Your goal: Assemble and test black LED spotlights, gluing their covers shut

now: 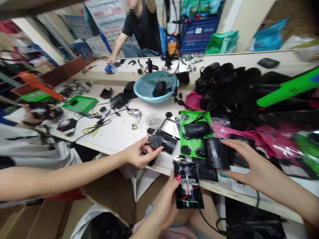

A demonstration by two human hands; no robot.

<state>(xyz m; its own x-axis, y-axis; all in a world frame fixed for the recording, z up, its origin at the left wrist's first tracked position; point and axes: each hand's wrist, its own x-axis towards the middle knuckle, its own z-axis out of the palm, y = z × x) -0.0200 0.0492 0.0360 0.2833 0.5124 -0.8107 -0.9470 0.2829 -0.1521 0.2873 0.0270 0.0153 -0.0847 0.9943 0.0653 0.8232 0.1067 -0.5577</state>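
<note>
Beside the green tray (193, 144), black casings (216, 153) crowd both hands (139, 153).

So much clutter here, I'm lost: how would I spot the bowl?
Find the long white table and look to its middle. The bowl sits there, a black part inside: the only round, pale blue container among flat green trays.

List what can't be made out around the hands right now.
- Head view: the black part pinched by the left hand is dark and half covered by the fingers, so its type is unclear.
- Head view: whether the right hand touches the black cover; the angle hides contact.
- Head view: whose third hand holds the open casing; the bottom edge cuts its arm.
</note>
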